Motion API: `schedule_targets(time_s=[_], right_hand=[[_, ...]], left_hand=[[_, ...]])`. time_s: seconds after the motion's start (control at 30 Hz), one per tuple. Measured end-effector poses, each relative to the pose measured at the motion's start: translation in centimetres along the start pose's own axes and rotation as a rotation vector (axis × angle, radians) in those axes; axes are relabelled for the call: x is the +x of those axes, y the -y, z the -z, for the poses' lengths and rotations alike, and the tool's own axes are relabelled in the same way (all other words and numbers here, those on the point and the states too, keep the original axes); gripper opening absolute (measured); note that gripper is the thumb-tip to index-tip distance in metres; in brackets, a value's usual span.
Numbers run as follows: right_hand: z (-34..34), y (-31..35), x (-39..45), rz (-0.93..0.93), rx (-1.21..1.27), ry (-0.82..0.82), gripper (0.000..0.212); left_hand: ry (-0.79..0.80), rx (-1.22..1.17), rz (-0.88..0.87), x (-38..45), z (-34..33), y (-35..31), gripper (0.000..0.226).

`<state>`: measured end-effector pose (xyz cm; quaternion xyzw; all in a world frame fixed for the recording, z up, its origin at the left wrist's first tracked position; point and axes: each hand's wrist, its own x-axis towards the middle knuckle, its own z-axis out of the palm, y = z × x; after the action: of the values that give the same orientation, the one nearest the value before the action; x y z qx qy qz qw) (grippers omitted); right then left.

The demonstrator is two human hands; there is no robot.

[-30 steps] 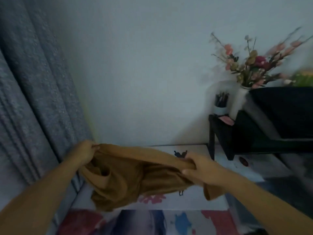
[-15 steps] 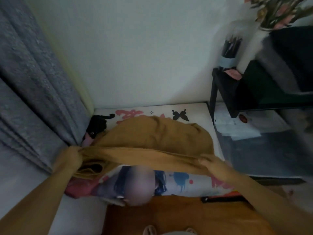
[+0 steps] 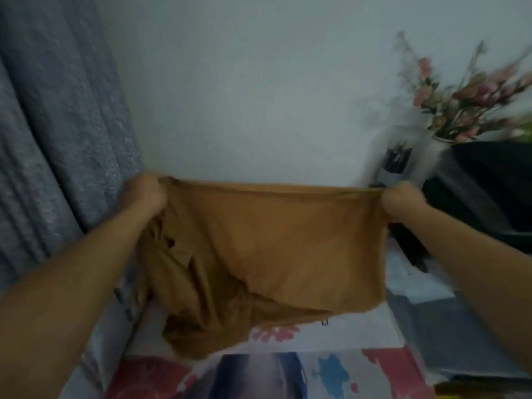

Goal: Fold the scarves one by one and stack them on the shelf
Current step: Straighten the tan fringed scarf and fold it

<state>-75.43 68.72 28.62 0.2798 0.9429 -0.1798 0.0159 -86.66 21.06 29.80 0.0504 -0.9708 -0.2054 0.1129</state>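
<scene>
Both hands were up in front of the white wall (image 3: 259,90), stretching a mustard-brown scarf (image 3: 276,249) out between them. The left hand (image 3: 145,194) had its fingers curled tight around the scarf's top left corner, and the right hand (image 3: 403,201) was gripping the top right corner the same way, so the upper edge ran pretty much taut from one fist to the other. The right half hung flat like a sheet, while the left side bunched up into folds and drooped lower, with its bottom down over a white printed cloth (image 3: 331,335) with pink and blue blotches. A grey-blue curtain (image 3: 57,125) hung along the left. Over on the right there was a black shelf (image 3: 489,180) with a vase of pink flowers (image 3: 466,102) on it and what looked like a cup of pens or brushes (image 3: 398,159) beside that, though the whole frame was motion-blurred so I couldn't be sure.
</scene>
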Motion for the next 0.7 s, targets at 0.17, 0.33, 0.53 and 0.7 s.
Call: schedule_targets(time_s=[0.17,0.33,0.53,0.7], right_hand=[[20.0,7.5,-0.4,0.022,1.286,-0.387,0.029],[26.3,9.4,-3.6,0.071,1.111,-0.811,0.035],[22.2,6.5,-4.7,0.098,0.676,-0.846,0.03],[14.3,2.9,-4.2,0.037,0.527,-0.623,0.028]], left_hand=[[-0.478,-0.274,-0.33,7.5,20.1,-14.4,0.03],[-0.672,-0.209,-0.444,7.1,30.8,-17.7,0.032],[-0.529,-0.272,-0.53,6.5,28.8,-15.0,0.03],[-0.11,-0.323,-0.444,5.2,20.9,-10.0,0.026]])
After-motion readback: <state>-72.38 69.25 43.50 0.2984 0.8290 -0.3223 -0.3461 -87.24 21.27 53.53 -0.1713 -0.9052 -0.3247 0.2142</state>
